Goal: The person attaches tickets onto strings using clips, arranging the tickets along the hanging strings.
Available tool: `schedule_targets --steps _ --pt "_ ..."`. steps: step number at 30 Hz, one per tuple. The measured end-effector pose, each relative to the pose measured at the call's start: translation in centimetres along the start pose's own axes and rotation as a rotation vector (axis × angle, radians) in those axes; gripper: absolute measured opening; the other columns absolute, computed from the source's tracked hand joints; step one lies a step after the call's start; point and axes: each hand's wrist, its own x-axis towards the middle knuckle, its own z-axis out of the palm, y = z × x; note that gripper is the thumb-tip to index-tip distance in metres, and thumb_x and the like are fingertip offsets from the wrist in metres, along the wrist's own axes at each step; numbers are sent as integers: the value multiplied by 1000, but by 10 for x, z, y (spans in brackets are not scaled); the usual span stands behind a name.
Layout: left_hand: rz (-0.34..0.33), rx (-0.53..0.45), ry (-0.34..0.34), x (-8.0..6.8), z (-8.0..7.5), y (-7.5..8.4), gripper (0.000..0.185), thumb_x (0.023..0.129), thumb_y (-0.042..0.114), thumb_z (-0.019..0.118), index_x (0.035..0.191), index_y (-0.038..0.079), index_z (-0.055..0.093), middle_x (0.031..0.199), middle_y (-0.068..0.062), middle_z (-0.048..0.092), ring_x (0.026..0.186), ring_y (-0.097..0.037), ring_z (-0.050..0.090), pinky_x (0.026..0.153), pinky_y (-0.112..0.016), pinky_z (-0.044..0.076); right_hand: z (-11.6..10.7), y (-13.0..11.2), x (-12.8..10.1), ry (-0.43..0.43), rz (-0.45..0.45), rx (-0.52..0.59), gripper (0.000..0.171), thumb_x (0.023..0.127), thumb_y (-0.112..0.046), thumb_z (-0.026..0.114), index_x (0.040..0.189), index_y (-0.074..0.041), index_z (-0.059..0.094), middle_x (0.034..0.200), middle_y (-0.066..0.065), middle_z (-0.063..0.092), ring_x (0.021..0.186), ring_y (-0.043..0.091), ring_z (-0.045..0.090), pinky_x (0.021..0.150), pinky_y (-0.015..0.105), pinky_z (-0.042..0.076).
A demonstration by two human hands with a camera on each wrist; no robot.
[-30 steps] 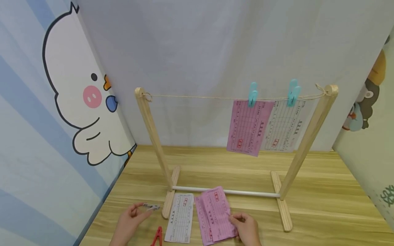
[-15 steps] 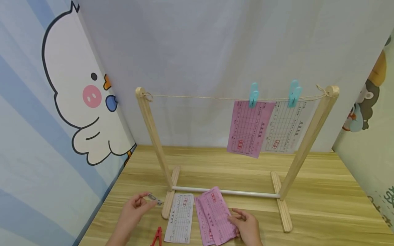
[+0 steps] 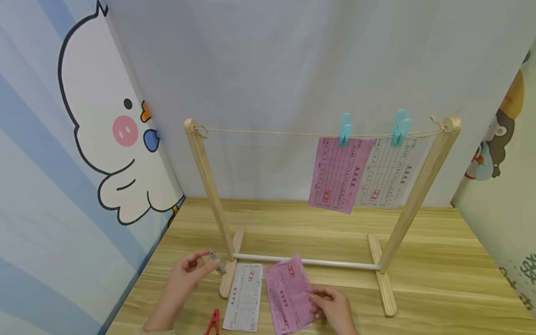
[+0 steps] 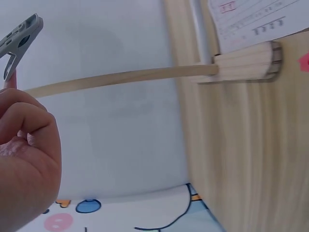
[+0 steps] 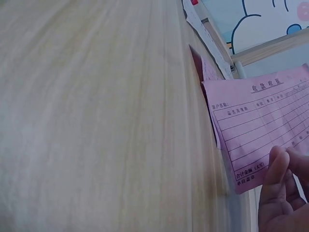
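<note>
The left hand (image 3: 184, 274) pinched a grey clip (image 3: 217, 263) by its tail just above the table (image 3: 439, 279), jaws free. The right hand (image 3: 335, 309) gripped the pink slip (image 3: 289, 293) by its edge, lifting it off the table in front of the wooden rack (image 3: 209, 186).

Left hand (image 3: 184, 274) pinches grey clip (image 3: 217, 263); right hand (image 3: 335, 309) grips pink slip (image 3: 289, 293)

pink slip (image 5: 260, 128) — heading "收款收据" | footer — "合计金额(大写)"

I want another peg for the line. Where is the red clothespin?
In the head view the red clothespin lies on the table at the bottom edge, between the left hand and the white slip.
</note>
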Motion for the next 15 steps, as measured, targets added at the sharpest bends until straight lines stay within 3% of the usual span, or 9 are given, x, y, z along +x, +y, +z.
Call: schedule_targets --steps 7,15 --pt "71 6 -1 0 -3 27 48 86 24 78 129 5 64 73 4 37 64 -8 31 58 -24 30 3 -7 1 -28 -9 45 32 85 -6 75 108 14 66 72 2 66 58 10 61 53 21 52" --pt "184 51 -12 -2 0 56 50 85 21 79 129 2 65 62 4 27 54 -7 21 49 -22 25 9 -16 -2 -7 -47 63 29 85 -5 74 104 15 65 74 3 68 60 10 63 54 21 52"
